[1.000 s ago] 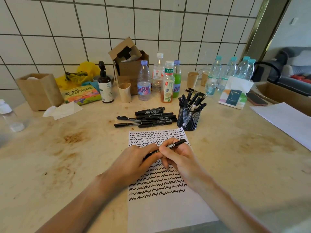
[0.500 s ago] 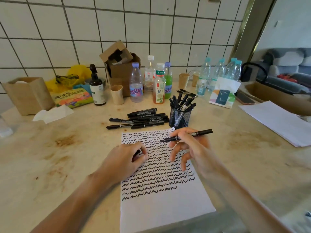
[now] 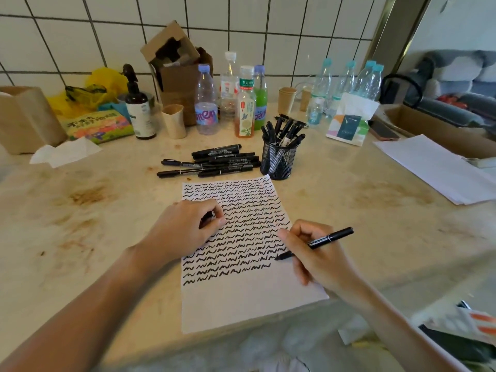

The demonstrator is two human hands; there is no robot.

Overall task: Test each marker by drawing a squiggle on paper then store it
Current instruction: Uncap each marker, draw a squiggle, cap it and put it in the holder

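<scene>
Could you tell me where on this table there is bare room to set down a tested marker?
Free: the stained tabletop left of the paper, and the stretch between the mesh cup and the white sheets. Crowded: the back edge with bottles, and the loose markers above the paper.

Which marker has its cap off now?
The marker gripped by the right hand, tip bare on the paper; the markers in the mesh cup look capped.
</scene>
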